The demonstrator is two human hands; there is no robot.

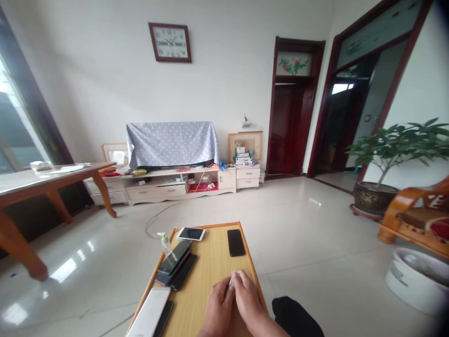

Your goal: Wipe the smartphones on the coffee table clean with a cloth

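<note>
My left hand (218, 302) and my right hand (246, 297) are pressed together over the near right part of a small wooden table (196, 299). Their fingers are closed around a small whitish thing (231, 281), mostly hidden, whose kind I cannot make out. Just beyond them a black smartphone (236, 243) lies flat by the right edge. A white-framed phone (191, 233) rests at the far left corner. Several dark phones (175, 257) are stacked on the left side. Nearer to me, a white phone (151, 311) overlaps a dark one.
A pump bottle (165, 243) stands at the table's left edge. My dark-clothed knee (294, 316) shows at the right. Farther off are a larger table (59, 174), a low cabinet (157, 191), a potted plant (377, 192), a wooden chair (396, 215) and a white tub (409, 281).
</note>
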